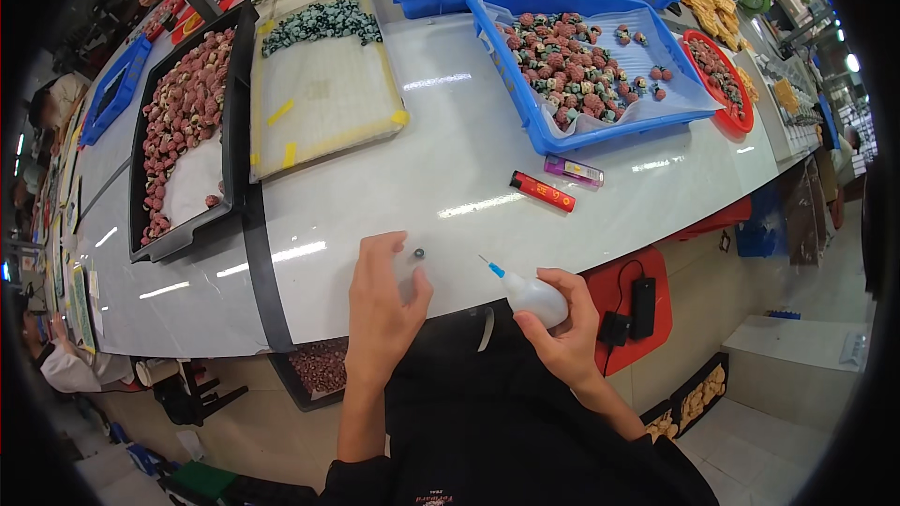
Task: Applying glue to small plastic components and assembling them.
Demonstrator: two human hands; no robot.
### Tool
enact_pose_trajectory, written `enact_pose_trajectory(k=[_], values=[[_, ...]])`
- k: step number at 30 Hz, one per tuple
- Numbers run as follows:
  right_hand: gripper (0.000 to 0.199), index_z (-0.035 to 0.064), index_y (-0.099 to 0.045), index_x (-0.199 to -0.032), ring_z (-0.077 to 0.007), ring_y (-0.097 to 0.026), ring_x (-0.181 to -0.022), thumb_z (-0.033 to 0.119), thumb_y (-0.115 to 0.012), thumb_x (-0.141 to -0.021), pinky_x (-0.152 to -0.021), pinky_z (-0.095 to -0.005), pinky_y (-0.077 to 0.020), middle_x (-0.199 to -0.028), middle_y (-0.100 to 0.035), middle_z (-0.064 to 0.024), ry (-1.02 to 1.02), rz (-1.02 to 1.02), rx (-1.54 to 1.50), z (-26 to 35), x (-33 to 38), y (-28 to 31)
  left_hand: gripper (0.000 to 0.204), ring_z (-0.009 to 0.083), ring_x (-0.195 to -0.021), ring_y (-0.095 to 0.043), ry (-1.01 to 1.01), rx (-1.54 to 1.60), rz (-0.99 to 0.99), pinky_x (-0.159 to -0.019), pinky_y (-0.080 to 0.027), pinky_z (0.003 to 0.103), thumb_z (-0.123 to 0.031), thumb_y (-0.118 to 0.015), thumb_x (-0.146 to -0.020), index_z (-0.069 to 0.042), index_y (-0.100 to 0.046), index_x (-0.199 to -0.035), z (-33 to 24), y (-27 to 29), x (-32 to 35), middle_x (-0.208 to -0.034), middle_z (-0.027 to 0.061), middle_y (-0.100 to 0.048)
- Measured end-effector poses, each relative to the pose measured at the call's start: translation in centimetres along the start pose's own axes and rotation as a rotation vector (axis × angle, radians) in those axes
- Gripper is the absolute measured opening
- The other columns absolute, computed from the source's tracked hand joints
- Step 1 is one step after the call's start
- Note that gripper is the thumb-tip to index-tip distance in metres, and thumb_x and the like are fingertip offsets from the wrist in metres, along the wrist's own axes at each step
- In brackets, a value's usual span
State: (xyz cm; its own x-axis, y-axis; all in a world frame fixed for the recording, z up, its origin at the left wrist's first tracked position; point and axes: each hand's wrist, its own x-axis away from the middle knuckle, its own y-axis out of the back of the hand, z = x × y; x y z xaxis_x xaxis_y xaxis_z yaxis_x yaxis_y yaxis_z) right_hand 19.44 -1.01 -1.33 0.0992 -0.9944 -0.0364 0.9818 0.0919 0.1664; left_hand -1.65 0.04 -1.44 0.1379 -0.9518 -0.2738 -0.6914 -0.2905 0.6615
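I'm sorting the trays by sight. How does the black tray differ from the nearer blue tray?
The black tray lies on the left, long and narrow, with reddish-and-cream beads along its left side. The nearer blue tray lies on the right, wider, white-lined, its mixed red and greenish beads heaped toward the left. Both rest on the white table.

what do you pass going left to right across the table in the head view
black tray of reddish beads → yellow-edged tray with green beads → blue tray of mixed beads → red round dish
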Motion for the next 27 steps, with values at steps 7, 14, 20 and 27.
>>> enact_pose_trajectory(k=[7,14,20,27], values=[[0.044,-0.0012,-0.050,-0.112,-0.0144,-0.060,-0.085,0.005,-0.073,-0.074,-0.074,-0.0258,-0.0480,-0.099,-0.059,-0.0105,0.093,-0.005,0.037,-0.2,-0.3,0.4,0.027,0.0151,-0.084,-0.051,0.298,0.521,0.028,-0.076,-0.042,0.026,0.006,-0.050,-0.085,0.000,-0.041,-0.110,0.6,1.8,2.1,-0.097,0.0094,-0.049],[0.042,-0.0013,-0.052,-0.112,-0.0140,-0.059,-0.084,0.006,-0.072,-0.075,-0.071,-0.0245,-0.0468,-0.096,-0.059,-0.0100,0.125,0.067,-0.027,-0.1,0.0,-0.2,0.014,0.0130,-0.076,-0.050,0.414,1.150,0.024,-0.070,-0.044,0.025,-0.011,-0.054,-0.092,0.000,-0.053,-0.100,1.3,2.8,2.6,-0.103,0.0128,-0.057],[0.042,-0.0017,-0.049,-0.112,-0.0118,-0.056,-0.080,0.010,-0.071,-0.078,-0.068,-0.0236,-0.0457,-0.095,-0.056,-0.0093,0.124,0.183,-0.060,0.1,0.8,-1.5,0.011,0.0162,-0.074,-0.054,0.521,1.449,-0.069,-0.069,-0.047,0.028,-0.005,-0.056,-0.088,0.002,-0.057,-0.097,1.1,2.0,3.1,-0.103,0.0143,-0.056],[0.045,-0.0014,-0.048,-0.112,-0.0127,-0.058,-0.081,0.009,-0.074,-0.076,-0.066,-0.0240,-0.0468,-0.095,-0.058,-0.0100,0.185,0.200,-0.069,0.2,0.6,-1.9,0.015,0.0163,-0.077,-0.055,0.515,1.403,-0.103,-0.071,-0.048,0.030,-0.002,-0.054,-0.087,0.003,-0.057,-0.101,0.2,1.9,3.1,-0.102,0.0121,-0.056]])
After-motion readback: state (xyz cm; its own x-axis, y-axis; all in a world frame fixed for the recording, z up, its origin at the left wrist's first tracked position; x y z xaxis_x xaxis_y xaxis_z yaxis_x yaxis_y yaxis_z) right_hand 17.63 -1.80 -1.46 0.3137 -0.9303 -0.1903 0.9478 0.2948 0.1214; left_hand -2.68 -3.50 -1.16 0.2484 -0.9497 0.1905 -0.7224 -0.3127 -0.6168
